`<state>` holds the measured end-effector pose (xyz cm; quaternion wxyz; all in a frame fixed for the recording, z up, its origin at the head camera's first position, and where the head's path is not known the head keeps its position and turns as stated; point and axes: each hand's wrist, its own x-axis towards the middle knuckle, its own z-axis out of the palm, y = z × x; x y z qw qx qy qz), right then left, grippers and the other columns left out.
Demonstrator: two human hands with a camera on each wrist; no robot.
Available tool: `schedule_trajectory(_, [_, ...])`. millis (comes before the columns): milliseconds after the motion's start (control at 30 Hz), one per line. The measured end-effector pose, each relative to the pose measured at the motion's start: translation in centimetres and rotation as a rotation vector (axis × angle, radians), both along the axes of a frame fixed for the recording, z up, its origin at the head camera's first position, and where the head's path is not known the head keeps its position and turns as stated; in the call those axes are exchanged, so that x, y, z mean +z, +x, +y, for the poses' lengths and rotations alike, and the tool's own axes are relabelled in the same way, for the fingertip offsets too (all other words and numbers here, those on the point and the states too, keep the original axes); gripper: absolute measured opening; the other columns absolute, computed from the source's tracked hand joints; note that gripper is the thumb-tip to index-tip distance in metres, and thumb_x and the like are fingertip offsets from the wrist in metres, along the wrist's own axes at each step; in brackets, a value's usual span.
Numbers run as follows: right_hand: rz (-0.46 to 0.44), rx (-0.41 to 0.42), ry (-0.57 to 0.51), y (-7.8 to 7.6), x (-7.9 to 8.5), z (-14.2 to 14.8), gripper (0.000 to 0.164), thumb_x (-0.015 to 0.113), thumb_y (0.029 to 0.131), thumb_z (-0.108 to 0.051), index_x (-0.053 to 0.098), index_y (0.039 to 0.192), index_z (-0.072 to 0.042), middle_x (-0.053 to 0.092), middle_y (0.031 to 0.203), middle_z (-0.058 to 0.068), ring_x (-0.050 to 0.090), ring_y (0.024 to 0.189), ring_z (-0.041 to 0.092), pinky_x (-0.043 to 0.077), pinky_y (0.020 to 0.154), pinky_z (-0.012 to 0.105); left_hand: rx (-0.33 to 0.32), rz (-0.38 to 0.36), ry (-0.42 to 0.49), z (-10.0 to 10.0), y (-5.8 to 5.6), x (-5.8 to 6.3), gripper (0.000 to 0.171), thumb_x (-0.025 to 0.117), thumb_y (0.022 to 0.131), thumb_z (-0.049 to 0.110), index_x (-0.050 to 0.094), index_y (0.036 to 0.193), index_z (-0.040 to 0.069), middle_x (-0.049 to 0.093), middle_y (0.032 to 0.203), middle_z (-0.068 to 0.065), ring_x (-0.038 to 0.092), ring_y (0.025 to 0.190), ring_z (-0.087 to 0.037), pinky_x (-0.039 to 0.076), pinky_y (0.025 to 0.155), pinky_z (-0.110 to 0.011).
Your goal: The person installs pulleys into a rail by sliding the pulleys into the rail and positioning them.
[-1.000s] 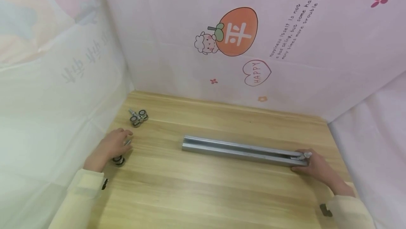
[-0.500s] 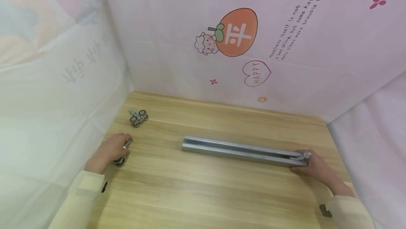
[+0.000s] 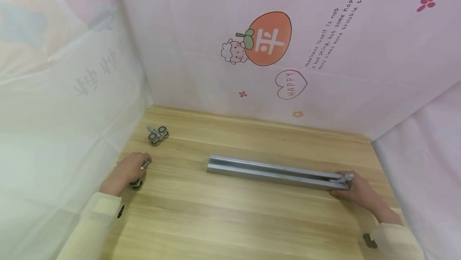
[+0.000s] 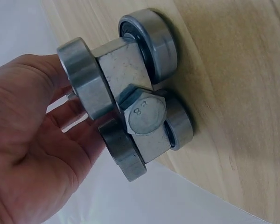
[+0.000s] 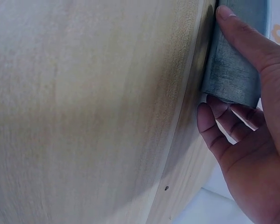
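In the head view my left hand [image 3: 129, 171] grips a roller trolley [image 4: 126, 79] at the table's left side. The left wrist view shows its bearing wheels, metal block and hex bolt head, with fingers behind it; its threaded bolt [image 3: 145, 164] pokes out past the fingers. My right hand [image 3: 356, 190] holds the right end of a slotted steel track [image 3: 266, 172] lying slot up. Thumb along one side wall [image 5: 235, 65], fingers at the end, as the right wrist view shows. Near that hand a bolt [image 3: 347, 178] sticks up from the slot.
A second roller trolley [image 3: 157, 135] lies on the wooden table [image 3: 230, 220], farther back on the left. Printed fabric [image 3: 201, 52] hangs behind the table, and pale sheets enclose both sides.
My left fingers, spread above the trolley a second ago, have come down and curled round it. The right hand and the track keep their place.
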<state>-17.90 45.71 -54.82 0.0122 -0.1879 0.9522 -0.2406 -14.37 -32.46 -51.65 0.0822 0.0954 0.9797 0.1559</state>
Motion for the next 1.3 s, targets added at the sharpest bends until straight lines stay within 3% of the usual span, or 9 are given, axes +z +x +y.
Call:
schedule_trajectory(333, [0.017,-0.034,0.025,0.0,-0.3,0.3,0.062,0.100,0.069,-0.033,0.072,0.119,-0.009,0.075,0.110,0.010,0.060,0.093,-0.001,0.051,0.080,0.028,0.016,0.049,0.041,-0.2,0.3,0.6,0.034,0.082,0.081,0.001,0.072,0.113,-0.004,0.076,0.096,-0.022,0.072,0.086,-0.038,0.061,0.078,-0.055])
schedule_trajectory(567, [0.014,-0.059,0.036,0.3,-0.5,0.3,0.069,0.100,0.069,-0.035,0.070,0.124,-0.004,0.071,0.116,0.021,0.067,0.101,0.033,0.052,0.085,0.051,0.020,0.059,0.080,-0.2,0.1,0.7,0.033,0.079,0.083,-0.001,0.071,0.115,-0.007,0.075,0.098,-0.024,0.072,0.089,-0.041,0.060,0.080,-0.056])
schedule_trajectory(700, [0.019,-0.064,0.032,0.3,-0.6,0.3,0.071,0.100,0.069,-0.034,0.069,0.124,-0.003,0.069,0.116,0.024,0.067,0.102,0.042,0.052,0.085,0.059,0.025,0.092,0.084,0.0,0.2,1.1,0.031,0.078,0.085,-0.002,0.071,0.116,-0.007,0.075,0.099,-0.025,0.072,0.090,-0.042,0.060,0.082,-0.057])
schedule_trajectory(933, [0.025,-0.058,0.036,0.2,-0.4,0.2,0.069,0.100,0.068,-0.035,0.070,0.122,-0.005,0.072,0.114,0.020,0.067,0.098,0.031,0.052,0.084,0.053,0.053,0.193,0.123,0.3,0.4,1.9,0.030,0.079,0.087,-0.003,0.071,0.115,-0.006,0.076,0.099,-0.023,0.073,0.091,-0.041,0.060,0.082,-0.057])
schedule_trajectory(1100, [0.032,-0.057,0.040,0.2,-0.5,0.2,0.066,0.100,0.068,-0.036,0.072,0.121,-0.008,0.073,0.113,0.016,0.065,0.096,0.016,0.052,0.083,0.044,0.073,0.264,0.154,0.3,0.7,2.3,0.031,0.083,0.085,-0.003,0.070,0.113,-0.005,0.076,0.095,-0.020,0.073,0.085,-0.038,0.060,0.079,-0.056])
schedule_trajectory(1300, [0.039,-0.057,0.039,0.2,-0.6,0.3,0.065,0.101,0.068,-0.036,0.072,0.120,-0.010,0.074,0.112,0.013,0.060,0.094,0.005,0.051,0.081,0.038,0.098,0.277,0.157,0.1,1.3,2.5,0.024,0.084,0.082,-0.003,0.070,0.101,-0.001,0.075,0.087,-0.014,0.070,0.076,-0.031,0.060,0.071,-0.052])
